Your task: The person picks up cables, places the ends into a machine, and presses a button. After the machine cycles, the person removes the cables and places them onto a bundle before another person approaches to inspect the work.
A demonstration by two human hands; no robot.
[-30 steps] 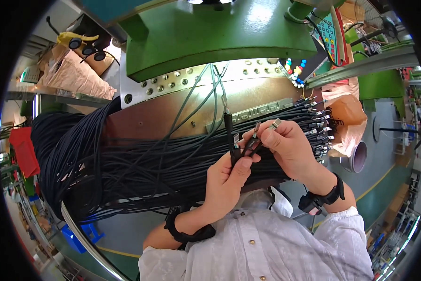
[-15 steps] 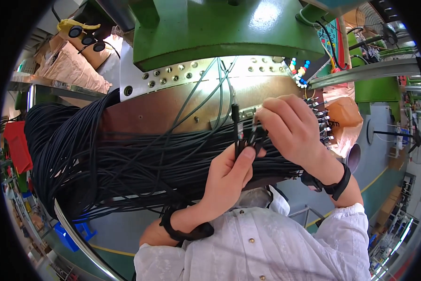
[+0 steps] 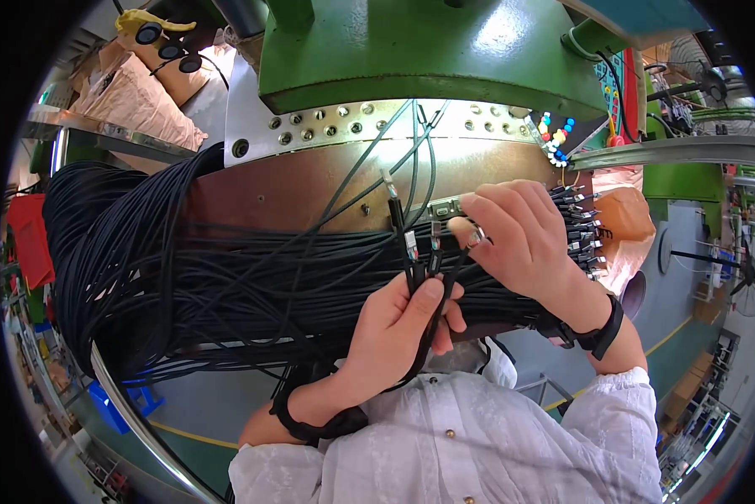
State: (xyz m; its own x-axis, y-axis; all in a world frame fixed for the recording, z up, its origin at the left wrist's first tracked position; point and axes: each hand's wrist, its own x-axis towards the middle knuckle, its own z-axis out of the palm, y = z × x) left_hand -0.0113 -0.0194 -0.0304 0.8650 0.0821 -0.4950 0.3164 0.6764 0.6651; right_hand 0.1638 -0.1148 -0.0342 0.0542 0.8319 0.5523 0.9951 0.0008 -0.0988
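Note:
My left hand is closed around several black cables, gripping them just below their ends. Fanned out above my thumb are their bare metal connectors with coloured wires, such as the cable end. My right hand pinches one more cable end at its metal connector, to the right of the others; that cable runs down into my left hand. Behind both hands lies a thick bundle of black cables. A small metal mould slot shows on the brown plate, partly behind my right fingers.
A green machine block hangs over a metal plate with holes. To the right, rows of cable ends stick out beside a brown paper bag. A curved metal rail passes at lower left; a bead string dangles at right.
My left hand has shifted slightly down and left, and the cable ends in it are now spread apart. My right hand has moved a little down, pinching one connector. The view has shifted slightly.

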